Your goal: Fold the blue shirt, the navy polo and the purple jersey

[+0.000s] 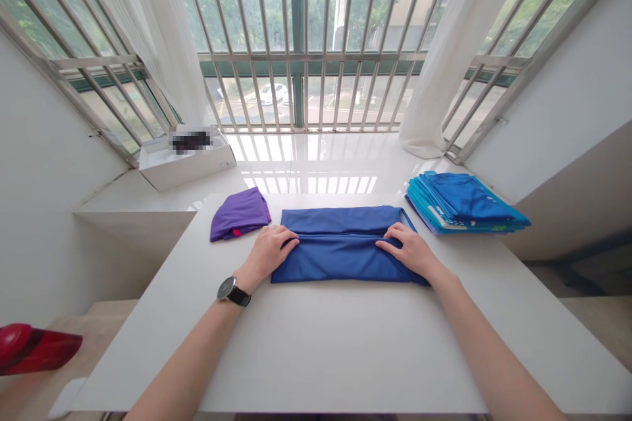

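A blue cloth (340, 262) lies on the white table in front of me, folded into a long flat strip with a seam running along its middle. My left hand (270, 248), a watch on its wrist, pinches the folded edge near the strip's left end. At the right end, my right hand (407, 248) grips the same edge between thumb and fingers. Some fingertips are hidden by the fabric. Just beyond my left hand is a purple folded cloth (241, 212) with a small pink patch showing.
A stack of folded blue and turquoise cloths (464, 204) sits at the table's back right. Behind the white table (345, 355), a white open box (185, 168) rests on the sill by the barred window. Low on the left is a red bottle-like object (39, 348). Curtains hang either side.
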{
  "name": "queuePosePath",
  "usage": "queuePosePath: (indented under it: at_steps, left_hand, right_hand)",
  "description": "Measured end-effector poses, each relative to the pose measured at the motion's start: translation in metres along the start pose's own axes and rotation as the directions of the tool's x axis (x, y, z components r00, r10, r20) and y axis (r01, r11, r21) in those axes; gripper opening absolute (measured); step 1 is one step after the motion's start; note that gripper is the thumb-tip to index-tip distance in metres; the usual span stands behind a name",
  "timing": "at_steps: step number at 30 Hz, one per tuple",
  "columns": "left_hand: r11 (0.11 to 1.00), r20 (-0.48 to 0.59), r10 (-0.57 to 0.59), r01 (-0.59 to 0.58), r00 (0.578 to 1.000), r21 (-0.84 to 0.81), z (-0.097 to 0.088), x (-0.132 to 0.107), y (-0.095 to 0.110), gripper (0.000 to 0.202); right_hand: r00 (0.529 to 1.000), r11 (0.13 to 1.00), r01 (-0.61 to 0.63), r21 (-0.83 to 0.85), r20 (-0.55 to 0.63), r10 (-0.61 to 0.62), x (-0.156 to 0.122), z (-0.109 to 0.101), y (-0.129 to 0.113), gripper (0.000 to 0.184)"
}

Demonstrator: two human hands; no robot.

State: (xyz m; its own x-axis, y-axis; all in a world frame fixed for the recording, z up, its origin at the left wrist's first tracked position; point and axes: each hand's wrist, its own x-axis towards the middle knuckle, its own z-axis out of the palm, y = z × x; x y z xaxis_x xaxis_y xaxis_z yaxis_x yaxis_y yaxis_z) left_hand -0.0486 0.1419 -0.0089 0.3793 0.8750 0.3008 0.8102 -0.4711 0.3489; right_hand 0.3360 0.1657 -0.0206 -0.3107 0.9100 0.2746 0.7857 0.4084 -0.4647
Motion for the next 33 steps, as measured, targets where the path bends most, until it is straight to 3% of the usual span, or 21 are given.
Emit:
queuePosePath:
  at_steps: [4, 9, 13, 16, 22, 27, 33]
  left_hand:
    - [0.999, -0.021, -0.028, 0.028, 0.999, 0.017, 0.008, 0.000, -0.003, 0.023]
    - [0.997, -0.040, -0.045, 0.043, 0.998, -0.061, 0.008, -0.002, -0.004, 0.025]
    - [0.977, 0.037, -0.127, 0.131, 0.991, -0.168, 0.001, -0.003, -0.002, 0.026]
    - [0.974, 0.089, -0.177, 0.187, 0.980, -0.126, -0.002, -0.004, -0.002, 0.030]
    - [0.964, 0.087, -0.261, 0.265, 0.961, -0.037, -0.003, -0.005, -0.004, 0.033]
    - [0.931, 0.078, -0.280, 0.290, 0.957, -0.222, -0.011, -0.005, -0.007, 0.032]
    - [0.867, 0.100, -0.275, 0.291, 0.956, -0.404, -0.019, -0.003, -0.005, 0.028]
  right_hand:
    - [0.998, 0.998, 0.057, 0.039, 0.026, -0.058, 0.000, -0.002, -0.002, 0.031]
    - [0.998, 0.990, -0.013, 0.139, 0.070, 0.003, -0.001, -0.008, -0.007, 0.034]
    - [0.989, 0.980, -0.054, 0.189, 0.142, 0.027, -0.002, -0.015, -0.010, 0.037]
    - [0.984, 0.983, -0.067, 0.169, 0.177, 0.036, -0.001, -0.015, -0.011, 0.037]
    - [0.997, 0.997, -0.057, 0.060, 0.064, 0.053, -0.001, -0.007, -0.006, 0.034]
    - [0.999, 0.995, 0.037, 0.096, 0.014, -0.039, 0.000, -0.005, -0.004, 0.030]
    - [0.998, 0.996, -0.037, 0.086, 0.062, 0.032, 0.000, -0.001, 0.000, 0.029]
